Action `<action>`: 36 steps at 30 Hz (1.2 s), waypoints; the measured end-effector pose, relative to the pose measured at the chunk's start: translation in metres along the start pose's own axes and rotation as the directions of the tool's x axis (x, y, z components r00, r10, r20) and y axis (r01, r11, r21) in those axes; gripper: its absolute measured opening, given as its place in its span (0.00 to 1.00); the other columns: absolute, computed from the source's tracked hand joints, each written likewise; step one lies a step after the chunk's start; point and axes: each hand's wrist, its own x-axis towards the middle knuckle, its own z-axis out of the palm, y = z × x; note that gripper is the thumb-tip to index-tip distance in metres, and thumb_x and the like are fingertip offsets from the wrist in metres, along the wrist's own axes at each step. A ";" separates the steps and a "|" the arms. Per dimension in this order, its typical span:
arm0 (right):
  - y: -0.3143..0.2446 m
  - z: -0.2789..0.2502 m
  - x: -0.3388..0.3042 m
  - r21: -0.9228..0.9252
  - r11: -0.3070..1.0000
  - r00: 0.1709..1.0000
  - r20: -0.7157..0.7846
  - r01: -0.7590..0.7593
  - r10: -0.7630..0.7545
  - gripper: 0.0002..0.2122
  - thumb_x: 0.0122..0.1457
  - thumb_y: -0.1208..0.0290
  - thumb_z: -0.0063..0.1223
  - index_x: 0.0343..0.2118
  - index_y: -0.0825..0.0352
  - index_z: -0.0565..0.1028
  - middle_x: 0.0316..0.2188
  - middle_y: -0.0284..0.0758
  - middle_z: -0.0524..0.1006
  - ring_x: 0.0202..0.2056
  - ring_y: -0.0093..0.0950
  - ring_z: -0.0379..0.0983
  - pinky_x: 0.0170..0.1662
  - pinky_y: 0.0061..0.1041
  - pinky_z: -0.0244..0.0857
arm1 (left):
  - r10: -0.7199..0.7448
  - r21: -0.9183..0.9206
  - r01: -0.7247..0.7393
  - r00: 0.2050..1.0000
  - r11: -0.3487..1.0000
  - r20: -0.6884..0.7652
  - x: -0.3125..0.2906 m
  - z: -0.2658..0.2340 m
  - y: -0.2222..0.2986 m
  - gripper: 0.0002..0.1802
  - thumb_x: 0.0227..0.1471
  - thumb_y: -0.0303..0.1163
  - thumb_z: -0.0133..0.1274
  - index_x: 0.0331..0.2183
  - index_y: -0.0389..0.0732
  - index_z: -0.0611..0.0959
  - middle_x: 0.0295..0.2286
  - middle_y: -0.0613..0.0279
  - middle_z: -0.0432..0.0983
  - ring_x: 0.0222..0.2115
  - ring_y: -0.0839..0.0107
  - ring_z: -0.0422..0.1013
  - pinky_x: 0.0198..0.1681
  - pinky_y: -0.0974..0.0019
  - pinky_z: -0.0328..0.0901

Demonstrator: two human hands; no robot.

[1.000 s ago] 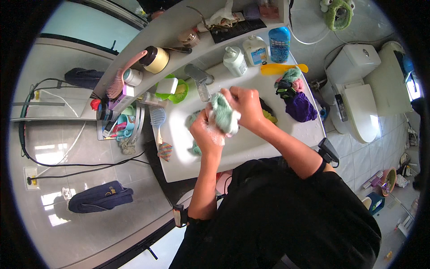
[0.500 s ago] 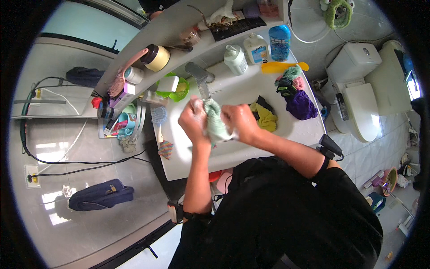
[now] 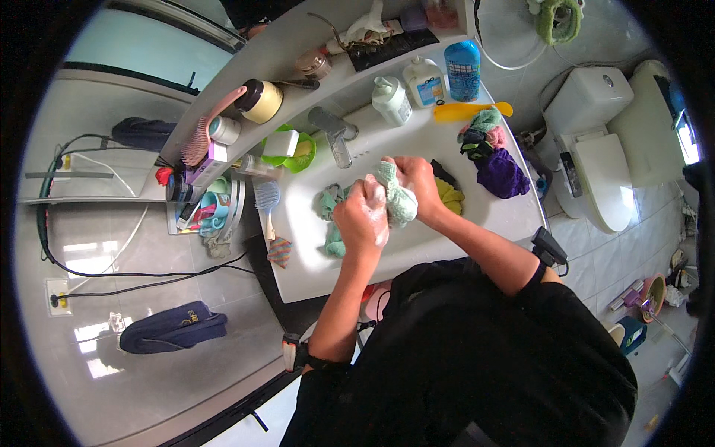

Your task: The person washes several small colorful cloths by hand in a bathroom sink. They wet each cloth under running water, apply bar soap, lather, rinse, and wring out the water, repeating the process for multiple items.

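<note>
Over the white sink (image 3: 298,279), my left hand (image 3: 363,217) is closed on a pale green knitted cloth (image 3: 401,206), with white suds on the fingers. My right hand (image 3: 421,182) grips the same cloth from the other side, its fingers curled in. The cloth bulges between the two fists, and part of it is hidden by them. To the left of my hands, green cloths (image 3: 332,200) lie in the basin. A yellow cloth (image 3: 450,196) and a black cloth (image 3: 441,173) rest in it on the right, partly behind my right forearm.
Beyond my hands stands the faucet (image 3: 339,145). A purple cloth (image 3: 503,174) lies bunched on the right rim beside other cloths. At the back are a white pump bottle (image 3: 392,103), a blue bottle (image 3: 463,71) and a green soap dish (image 3: 299,158). A blue brush (image 3: 267,197) lies left.
Both hands have moved right and slightly toward me, away from the faucet, with the pale green cloth between them. The green cloths in the left of the basin have come into sight.
</note>
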 end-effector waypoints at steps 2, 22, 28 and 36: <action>0.009 0.003 0.001 -0.009 0.999 0.994 0.099 0.045 -0.044 0.14 0.58 0.65 0.51 0.25 0.75 0.75 0.21 0.55 0.72 0.23 0.48 0.73 0.30 0.37 0.66 | -0.085 -0.294 0.061 0.994 0.954 -0.070 0.002 0.004 -0.002 0.16 0.59 0.35 0.49 0.24 0.33 0.77 0.16 0.55 0.70 0.18 0.71 0.62 0.26 0.62 0.63; 0.024 -0.032 0.008 0.429 0.785 0.889 0.309 -0.446 0.337 0.18 0.62 0.55 0.53 0.31 0.69 0.76 0.22 0.28 0.76 0.21 0.18 0.71 0.20 0.21 0.62 | -0.354 -0.595 0.336 0.931 0.730 0.090 0.011 0.032 -0.036 0.26 0.60 0.41 0.50 0.16 0.32 0.72 0.14 0.69 0.61 0.18 0.78 0.55 0.21 0.66 0.55; 0.024 -0.039 0.014 0.494 0.600 0.777 0.417 -0.630 0.472 0.15 0.62 0.57 0.53 0.40 0.65 0.74 0.27 0.28 0.76 0.27 0.19 0.74 0.25 0.22 0.69 | -0.477 -0.667 0.414 0.873 0.620 0.098 0.018 0.023 -0.050 0.21 0.57 0.40 0.52 0.21 0.33 0.77 0.19 0.69 0.69 0.18 0.77 0.60 0.22 0.66 0.58; 0.026 -0.016 0.004 0.508 0.641 0.805 0.491 -0.575 0.333 0.18 0.64 0.54 0.49 0.36 0.68 0.75 0.22 0.30 0.75 0.20 0.22 0.71 0.22 0.23 0.66 | -0.365 -0.685 0.356 0.920 0.636 0.139 0.007 0.038 -0.040 0.22 0.59 0.39 0.49 0.18 0.35 0.75 0.16 0.71 0.63 0.19 0.79 0.54 0.23 0.70 0.54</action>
